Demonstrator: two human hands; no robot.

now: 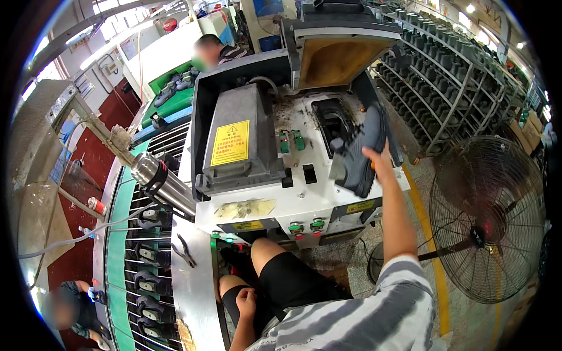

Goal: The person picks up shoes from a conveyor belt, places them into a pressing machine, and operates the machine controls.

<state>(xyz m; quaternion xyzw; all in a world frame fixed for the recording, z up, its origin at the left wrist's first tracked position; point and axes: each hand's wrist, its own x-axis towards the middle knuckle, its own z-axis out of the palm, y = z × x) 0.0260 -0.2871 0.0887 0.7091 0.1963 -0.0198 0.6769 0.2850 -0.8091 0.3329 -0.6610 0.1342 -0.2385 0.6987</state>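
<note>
A dark grey shoe is in my right hand, whose fingers close round its side. It is tilted above the right front of a white-topped press machine. Just left of and behind the shoe is the machine's black-rimmed opening. A thick lid with a brown inner pad stands raised over the back of it. My left hand rests near my thigh with its fingers curled in, and nothing shows in them.
A dark grey housing with a yellow label covers the machine's left half. Pliers lie on a metal ledge beside a roller conveyor carrying several shoes. A large caged fan and racks of shoes stand right. Two other people are at left and back.
</note>
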